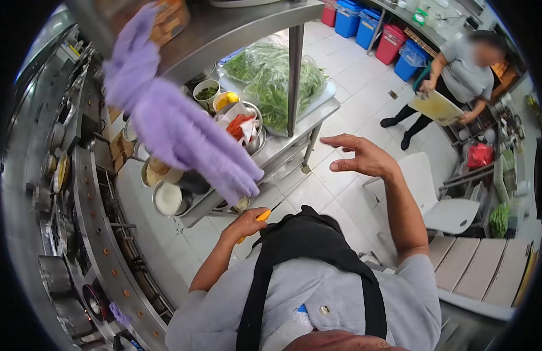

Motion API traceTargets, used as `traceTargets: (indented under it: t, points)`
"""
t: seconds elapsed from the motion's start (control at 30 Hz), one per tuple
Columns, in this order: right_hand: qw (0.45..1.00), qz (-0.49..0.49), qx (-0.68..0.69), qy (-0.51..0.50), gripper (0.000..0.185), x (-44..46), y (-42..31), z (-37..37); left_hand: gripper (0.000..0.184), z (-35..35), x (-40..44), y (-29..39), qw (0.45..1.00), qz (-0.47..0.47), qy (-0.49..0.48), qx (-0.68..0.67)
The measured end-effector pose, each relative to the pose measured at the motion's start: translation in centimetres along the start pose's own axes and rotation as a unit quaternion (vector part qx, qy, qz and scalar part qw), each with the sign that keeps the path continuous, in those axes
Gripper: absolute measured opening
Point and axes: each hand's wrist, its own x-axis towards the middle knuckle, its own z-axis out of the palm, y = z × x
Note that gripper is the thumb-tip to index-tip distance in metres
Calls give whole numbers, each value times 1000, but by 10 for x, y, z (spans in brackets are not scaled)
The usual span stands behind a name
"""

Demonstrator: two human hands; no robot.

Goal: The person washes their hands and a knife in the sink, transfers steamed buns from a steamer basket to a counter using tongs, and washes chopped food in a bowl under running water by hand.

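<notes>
Item: knife [264, 215], orange-handled, in left hand [248, 223], fingers wrapped round handle; below bench's [322, 117] person-side edge, long axis slanting toward right hand [366, 157]: farther off, empty, fingers parted.

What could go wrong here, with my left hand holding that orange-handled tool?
The orange-handled tool in your left hand has a thin, dark end near your apron; it might snag it. The purple cloth appears close to an uncovered bowl of red food in this view; if it swings, it could touch the food.
</notes>
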Motion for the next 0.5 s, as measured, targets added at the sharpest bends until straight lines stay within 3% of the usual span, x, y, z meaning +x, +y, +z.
traceTargets:
  t: [0.1,0.13,0.23,0.27,0.43,0.5]
  points:
    - [983,-88,-102,123,80,53,66,-30,40,-30,18,59,997,-56,-51,-33]
    - [967,-99,-162,171,88,74,80,-40,42,-33,29,57,998,-30,-50,-21]
    - [913,-162,-327,184,106,150,108,-77,40,-36,43,95,997,-73,-14,-7]
    - [905,-182,-350,158,108,172,116,-85,38,-29,49,97,999,-10,49,-2]
    - [872,-279,-401,19,117,259,146,-107,38,1,67,189,953,-201,119,-195]
    - [860,-348,-373,19,106,281,155,-108,37,21,68,219,911,-259,170,-271]
